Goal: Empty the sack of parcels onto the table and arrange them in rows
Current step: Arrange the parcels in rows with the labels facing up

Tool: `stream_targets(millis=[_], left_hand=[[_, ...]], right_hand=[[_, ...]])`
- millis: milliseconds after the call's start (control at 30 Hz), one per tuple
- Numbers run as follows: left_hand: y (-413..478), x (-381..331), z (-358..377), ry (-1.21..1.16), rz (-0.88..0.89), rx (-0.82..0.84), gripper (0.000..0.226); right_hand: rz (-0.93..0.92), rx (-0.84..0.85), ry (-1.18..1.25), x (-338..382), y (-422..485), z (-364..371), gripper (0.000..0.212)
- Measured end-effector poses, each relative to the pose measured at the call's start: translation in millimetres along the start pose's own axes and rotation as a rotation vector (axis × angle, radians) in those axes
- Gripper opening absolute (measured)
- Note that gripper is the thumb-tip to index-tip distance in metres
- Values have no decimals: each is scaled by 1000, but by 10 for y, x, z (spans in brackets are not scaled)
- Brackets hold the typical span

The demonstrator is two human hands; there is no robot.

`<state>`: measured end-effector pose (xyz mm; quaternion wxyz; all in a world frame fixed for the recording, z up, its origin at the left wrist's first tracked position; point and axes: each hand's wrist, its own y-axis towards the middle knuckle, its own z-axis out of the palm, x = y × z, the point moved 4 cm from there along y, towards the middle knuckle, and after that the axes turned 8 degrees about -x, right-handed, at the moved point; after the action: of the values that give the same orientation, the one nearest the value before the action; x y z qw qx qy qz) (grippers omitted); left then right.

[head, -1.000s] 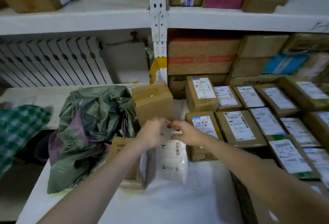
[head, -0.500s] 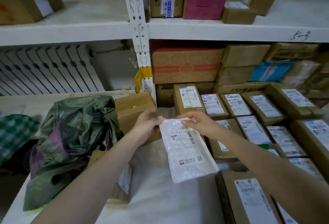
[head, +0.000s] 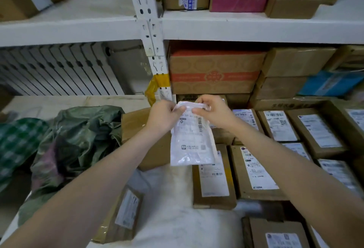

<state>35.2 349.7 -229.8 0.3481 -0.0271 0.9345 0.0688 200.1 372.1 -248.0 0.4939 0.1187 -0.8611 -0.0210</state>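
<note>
Both hands hold a white plastic mailer (head: 191, 143) by its top edge. The left hand (head: 163, 114) pinches the left corner between thumb and fingers, and the right hand (head: 212, 112) pinches the edge just beside it. Hung this way, the mailer drops flat with its printed label toward the person, likely so it can be read and squared up before being laid in line. It hangs above the table (head: 173, 224), in front of a plain cardboard box (head: 136, 123). Whether its lower edge touches the labelled box (head: 213, 180) below is hard to tell.

Rows of labelled boxes (head: 281, 125) pack the right side edge to edge. Open white surface lies in the near middle, between them and a taped parcel (head: 122, 214). The green sack (head: 78, 139) slumps at the left.
</note>
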Motion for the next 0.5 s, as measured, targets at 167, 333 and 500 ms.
stream_targets(millis=[167,333,500], left_hand=[[213,145,-131,273,41,-60,34],[115,453,-122,474,-17,160,77],[55,605,-126,682,55,412,131]], right_hand=[[25,-176,-421,-125,568,131,23],[33,102,-800,-467,844,711,23],[-46,474,-1100,-738,832,1239,39]])
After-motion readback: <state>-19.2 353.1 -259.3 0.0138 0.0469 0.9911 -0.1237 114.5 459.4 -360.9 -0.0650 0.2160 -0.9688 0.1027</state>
